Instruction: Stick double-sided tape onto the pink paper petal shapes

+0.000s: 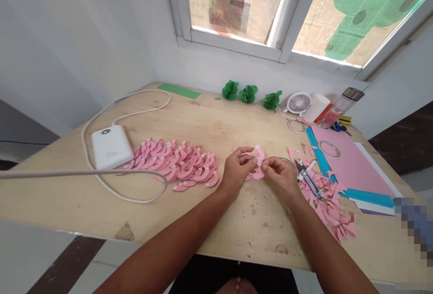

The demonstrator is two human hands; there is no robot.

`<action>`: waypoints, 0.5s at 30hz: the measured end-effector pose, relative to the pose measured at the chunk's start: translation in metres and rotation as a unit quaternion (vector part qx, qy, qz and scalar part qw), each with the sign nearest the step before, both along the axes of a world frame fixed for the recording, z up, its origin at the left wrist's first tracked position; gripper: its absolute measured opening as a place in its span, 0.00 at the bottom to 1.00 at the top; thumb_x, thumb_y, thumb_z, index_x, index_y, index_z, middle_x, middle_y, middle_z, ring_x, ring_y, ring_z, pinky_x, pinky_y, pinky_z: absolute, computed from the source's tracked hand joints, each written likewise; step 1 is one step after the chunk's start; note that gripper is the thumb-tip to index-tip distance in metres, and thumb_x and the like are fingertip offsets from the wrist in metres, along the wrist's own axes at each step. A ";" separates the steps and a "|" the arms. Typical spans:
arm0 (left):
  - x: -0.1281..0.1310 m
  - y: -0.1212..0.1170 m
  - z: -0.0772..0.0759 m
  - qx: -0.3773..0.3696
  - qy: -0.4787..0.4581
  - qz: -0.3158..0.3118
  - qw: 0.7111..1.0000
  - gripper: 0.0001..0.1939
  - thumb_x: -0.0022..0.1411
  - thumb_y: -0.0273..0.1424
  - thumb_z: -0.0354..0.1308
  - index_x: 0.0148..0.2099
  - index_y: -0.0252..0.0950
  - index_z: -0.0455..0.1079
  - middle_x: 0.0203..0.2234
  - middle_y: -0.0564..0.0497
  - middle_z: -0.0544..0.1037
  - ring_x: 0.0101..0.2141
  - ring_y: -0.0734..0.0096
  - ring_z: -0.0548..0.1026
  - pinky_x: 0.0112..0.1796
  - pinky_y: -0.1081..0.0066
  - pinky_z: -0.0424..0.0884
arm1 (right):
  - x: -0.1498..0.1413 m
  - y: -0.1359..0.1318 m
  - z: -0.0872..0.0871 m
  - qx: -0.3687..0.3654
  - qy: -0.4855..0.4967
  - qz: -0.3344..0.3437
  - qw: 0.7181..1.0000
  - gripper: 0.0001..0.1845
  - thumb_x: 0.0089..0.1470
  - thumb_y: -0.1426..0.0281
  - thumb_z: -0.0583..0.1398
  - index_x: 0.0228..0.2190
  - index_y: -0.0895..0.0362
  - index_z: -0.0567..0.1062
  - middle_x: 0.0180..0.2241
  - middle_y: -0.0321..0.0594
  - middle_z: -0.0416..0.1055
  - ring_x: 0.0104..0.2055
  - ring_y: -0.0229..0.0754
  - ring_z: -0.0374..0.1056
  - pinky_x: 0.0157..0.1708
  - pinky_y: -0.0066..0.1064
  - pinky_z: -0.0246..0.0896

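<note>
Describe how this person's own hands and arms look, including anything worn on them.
The left hand and right hand are both ungloved. The left forearm and right forearm are bare, with no sleeve, watch or bracelet showing. I see no clear markings. The upper arms are out of view, so any short sleeves can't be told.

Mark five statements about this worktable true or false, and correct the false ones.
1. The left hand and right hand meet at a curved pink paper piece. True.
2. Four green paper ornaments stand near the wall. False: there are three.
3. Scissors lie among pink scraps. True.
4. The white device lies right of the pink pile. False: it is on the left.
5. The small fan stands left of the bottle. True.
</note>
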State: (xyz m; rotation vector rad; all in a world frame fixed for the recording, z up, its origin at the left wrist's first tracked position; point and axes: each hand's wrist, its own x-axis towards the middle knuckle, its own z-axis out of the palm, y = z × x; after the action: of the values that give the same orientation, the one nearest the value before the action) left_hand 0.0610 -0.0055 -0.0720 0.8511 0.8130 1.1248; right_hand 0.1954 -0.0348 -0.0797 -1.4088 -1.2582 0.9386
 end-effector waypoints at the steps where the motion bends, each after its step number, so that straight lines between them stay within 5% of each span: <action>1: 0.000 0.000 0.000 -0.006 0.001 -0.005 1.000 0.19 0.43 0.27 0.62 0.41 0.32 0.67 0.22 0.53 0.74 0.21 0.76 0.71 0.26 0.75 0.67 | 0.001 0.000 -0.001 0.005 -0.002 -0.004 1.000 0.08 0.43 0.66 0.60 0.24 0.58 0.72 0.23 0.36 0.67 0.24 0.36 0.60 0.23 0.26 0.53; 7: 0.001 -0.002 0.000 -0.004 0.039 -0.047 0.998 0.08 0.45 0.31 0.61 0.30 0.32 0.72 0.21 0.52 0.74 0.23 0.76 0.71 0.25 0.76 0.64 | 0.004 0.001 0.000 0.023 -0.003 -0.023 0.999 0.06 0.44 0.67 0.60 0.25 0.58 0.72 0.24 0.35 0.68 0.26 0.36 0.62 0.26 0.26 0.55; 15: 0.001 0.000 -0.002 0.002 0.051 -0.045 0.998 0.06 0.47 0.31 0.59 0.26 0.32 0.70 0.19 0.53 0.72 0.23 0.77 0.69 0.24 0.77 0.62 | 0.001 0.000 0.004 0.026 -0.005 -0.004 1.000 0.05 0.45 0.68 0.59 0.25 0.58 0.71 0.24 0.36 0.68 0.27 0.37 0.62 0.29 0.27 0.56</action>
State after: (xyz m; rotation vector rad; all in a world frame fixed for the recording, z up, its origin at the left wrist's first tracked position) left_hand 0.0615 -0.0058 -0.0737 0.9449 0.8488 1.0103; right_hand 0.1964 -0.0347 -0.0753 -1.3785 -1.2755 0.8878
